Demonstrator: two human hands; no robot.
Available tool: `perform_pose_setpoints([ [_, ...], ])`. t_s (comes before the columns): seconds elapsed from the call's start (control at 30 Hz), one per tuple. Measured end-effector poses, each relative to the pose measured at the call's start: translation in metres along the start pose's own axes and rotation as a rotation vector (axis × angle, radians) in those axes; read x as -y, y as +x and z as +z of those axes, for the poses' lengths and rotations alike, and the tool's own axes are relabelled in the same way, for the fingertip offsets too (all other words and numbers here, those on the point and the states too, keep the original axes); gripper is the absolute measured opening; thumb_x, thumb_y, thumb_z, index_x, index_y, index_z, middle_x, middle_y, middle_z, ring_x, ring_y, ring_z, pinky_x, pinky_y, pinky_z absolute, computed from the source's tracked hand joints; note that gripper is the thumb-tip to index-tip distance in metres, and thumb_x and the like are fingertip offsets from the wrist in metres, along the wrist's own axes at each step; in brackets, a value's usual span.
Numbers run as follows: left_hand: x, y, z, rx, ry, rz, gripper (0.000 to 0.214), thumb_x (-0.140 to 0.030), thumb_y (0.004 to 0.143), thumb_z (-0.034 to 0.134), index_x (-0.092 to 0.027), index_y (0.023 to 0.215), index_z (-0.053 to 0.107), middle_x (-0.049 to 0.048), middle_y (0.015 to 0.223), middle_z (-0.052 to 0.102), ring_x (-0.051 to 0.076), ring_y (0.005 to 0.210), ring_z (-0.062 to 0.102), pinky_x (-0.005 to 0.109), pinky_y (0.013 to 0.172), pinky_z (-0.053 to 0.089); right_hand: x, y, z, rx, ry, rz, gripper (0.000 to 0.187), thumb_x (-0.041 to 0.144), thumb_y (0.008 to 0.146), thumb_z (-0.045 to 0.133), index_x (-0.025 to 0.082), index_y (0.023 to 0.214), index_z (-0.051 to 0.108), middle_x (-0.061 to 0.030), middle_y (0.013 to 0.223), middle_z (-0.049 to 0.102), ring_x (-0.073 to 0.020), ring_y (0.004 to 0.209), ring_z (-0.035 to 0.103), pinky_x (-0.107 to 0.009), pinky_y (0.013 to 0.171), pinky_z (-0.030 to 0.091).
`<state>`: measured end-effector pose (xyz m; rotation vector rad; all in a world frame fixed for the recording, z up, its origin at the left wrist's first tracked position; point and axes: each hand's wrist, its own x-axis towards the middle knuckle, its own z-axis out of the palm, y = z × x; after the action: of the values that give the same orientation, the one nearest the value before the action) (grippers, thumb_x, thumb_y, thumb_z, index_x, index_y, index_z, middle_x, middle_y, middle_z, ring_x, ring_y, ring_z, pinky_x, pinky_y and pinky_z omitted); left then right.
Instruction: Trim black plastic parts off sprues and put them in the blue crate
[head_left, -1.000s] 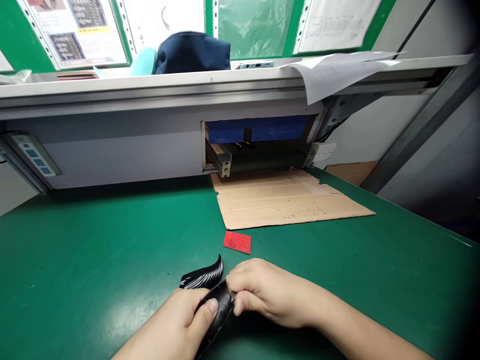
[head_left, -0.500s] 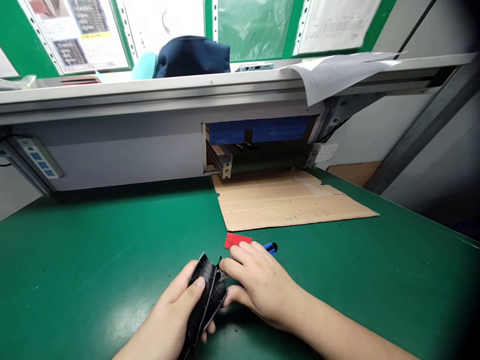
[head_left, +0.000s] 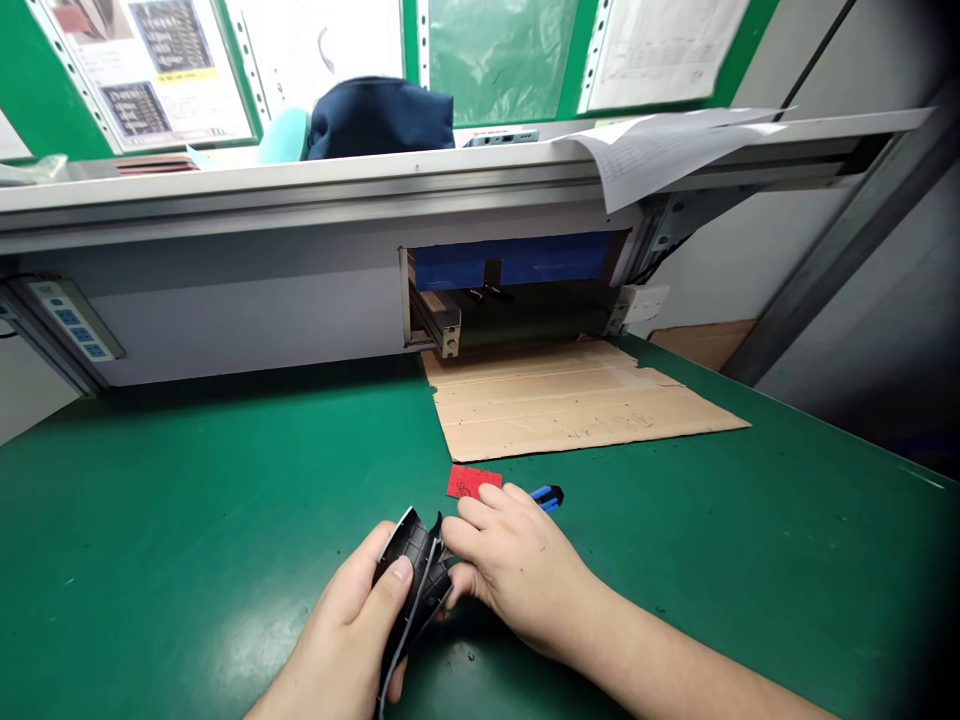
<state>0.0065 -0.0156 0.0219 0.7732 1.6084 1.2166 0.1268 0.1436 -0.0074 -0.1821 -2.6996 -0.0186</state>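
My left hand is wrapped around black curved plastic pieces with ribbed inner faces and pale edges, the thumb pressing on the inside. They are tilted, their upper ends pointing away from me. My right hand is closed at their right side, thumb and index finger at the edge. From behind its knuckles sticks out the end of a blue-and-black tool handle; the rest of that tool is hidden by the hand. Just beyond the fingers, a red card with dark writing lies on the green tabletop.
A flat cardboard sheet lies before an opening in the back panel. Above runs a shelf bearing a dark blue pouch and papers hanging over its edge. A power strip is mounted at left.
The blue-and-black handle has shifted slightly right relative to the red card, along with my right hand. The black pieces have turned a little in my left hand. A metal bit by my fingertips is now less visible.
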Motion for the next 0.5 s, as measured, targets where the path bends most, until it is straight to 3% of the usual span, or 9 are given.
perform_pose_setpoints([
  [0.2,-0.001,-0.003,0.002,-0.066,0.062,-0.033,0.063,-0.062,0.084,0.047,-0.023,0.133,0.037,-0.0019,0.070,0.055,0.013,0.047,0.043,0.024,0.045,0.036,0.001,0.000,0.003,0.080,-0.049,-0.007,0.031,0.041,0.090,0.064,0.018,0.072,0.053,-0.0017,0.070,0.053,-0.0187,0.067,0.041,-0.031,0.060,0.022],
  [0.3,-0.003,-0.002,0.004,-0.082,0.081,-0.020,0.058,-0.061,0.083,0.049,-0.022,0.126,0.044,-0.0008,0.073,0.056,0.013,0.048,0.043,0.024,0.044,0.037,-0.001,0.001,0.004,0.137,0.011,-0.008,0.030,0.039,0.092,0.061,0.018,0.072,0.053,-0.0017,0.070,0.054,-0.0182,0.065,0.043,-0.030,0.060,0.024],
  [0.4,-0.003,-0.001,0.004,-0.037,0.091,0.031,0.047,-0.059,0.087,0.045,-0.021,0.111,0.053,-0.0010,0.071,0.052,0.013,0.049,0.042,0.024,0.044,0.036,-0.007,0.002,-0.002,0.207,0.354,-0.052,0.047,0.052,0.101,0.041,0.017,0.070,0.049,-0.0001,0.068,0.052,-0.0156,0.064,0.043,-0.027,0.061,0.028],
  [0.5,-0.004,-0.001,0.005,-0.046,0.105,0.089,0.040,-0.056,0.089,0.045,-0.021,0.106,0.056,-0.0004,0.074,0.052,0.013,0.052,0.043,0.023,0.047,0.038,-0.018,0.001,-0.016,0.317,0.844,-0.061,0.061,0.067,0.099,0.029,0.017,0.067,0.043,0.0023,0.066,0.045,-0.0128,0.062,0.042,-0.023,0.058,0.031],
])
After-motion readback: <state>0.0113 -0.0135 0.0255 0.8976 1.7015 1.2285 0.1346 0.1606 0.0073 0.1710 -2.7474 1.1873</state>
